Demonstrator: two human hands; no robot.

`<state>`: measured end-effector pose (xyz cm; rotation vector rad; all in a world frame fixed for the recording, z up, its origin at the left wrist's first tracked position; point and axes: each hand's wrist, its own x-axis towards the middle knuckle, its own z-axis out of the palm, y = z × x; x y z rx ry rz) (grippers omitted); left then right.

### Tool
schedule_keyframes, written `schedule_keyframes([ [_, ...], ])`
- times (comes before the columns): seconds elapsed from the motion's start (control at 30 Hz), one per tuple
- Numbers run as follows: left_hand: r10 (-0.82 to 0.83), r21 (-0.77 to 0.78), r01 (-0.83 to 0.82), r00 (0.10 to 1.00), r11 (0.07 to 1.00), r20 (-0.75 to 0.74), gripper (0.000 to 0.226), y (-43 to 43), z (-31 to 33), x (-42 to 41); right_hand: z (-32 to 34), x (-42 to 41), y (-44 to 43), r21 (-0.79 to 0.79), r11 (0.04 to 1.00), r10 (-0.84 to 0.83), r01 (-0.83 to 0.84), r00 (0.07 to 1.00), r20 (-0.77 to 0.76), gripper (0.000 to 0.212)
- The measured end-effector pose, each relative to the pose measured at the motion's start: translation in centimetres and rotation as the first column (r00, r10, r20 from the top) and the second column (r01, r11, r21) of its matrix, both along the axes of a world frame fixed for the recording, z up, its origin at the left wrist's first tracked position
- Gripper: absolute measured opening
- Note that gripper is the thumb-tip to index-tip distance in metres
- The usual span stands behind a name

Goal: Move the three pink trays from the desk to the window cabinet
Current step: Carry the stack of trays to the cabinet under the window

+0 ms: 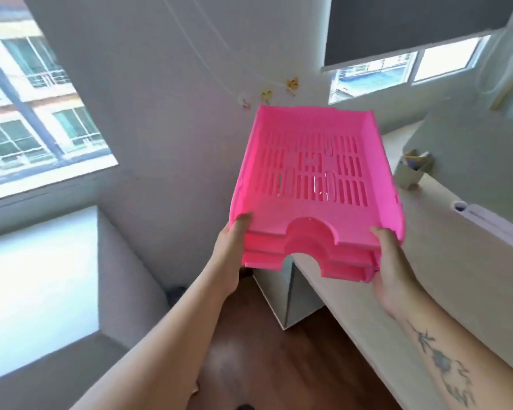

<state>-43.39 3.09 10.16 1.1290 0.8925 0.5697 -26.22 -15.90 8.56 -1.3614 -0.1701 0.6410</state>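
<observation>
A nested stack of three pink trays (314, 173) with slotted bottoms hangs in the air in front of me, above the left end of the desk (444, 261). My left hand (230, 255) grips the stack's near left corner. My right hand (393, 267) grips the near right corner. The stack tilts slightly, with its far end higher. The white-topped window cabinet (39, 288) lies at lower left, under the big window (33, 108).
A small holder with pens (412, 170) and a white flat box (495, 229) sit on the desk at right. A second window with a dark blind (409, 28) is behind the desk. Brown wood floor (279, 365) shows between the cabinet and the desk.
</observation>
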Motion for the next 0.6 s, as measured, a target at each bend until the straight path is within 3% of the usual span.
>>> schedule_keyframes([
  [0.23,0.304,0.064,-0.306,0.952,0.95,0.045,0.041,3.7,2.0,-17.1,2.1,-11.6,10.7,0.074,0.917,0.39,-0.391,0.92,0.027,0.04],
  [0.6,0.512,0.15,-0.515,0.857,0.844,0.066,0.035,6.4,4.0,-42.3,3.4,-34.4,21.4,0.111,0.73,0.674,-0.675,0.737,0.053,0.041],
])
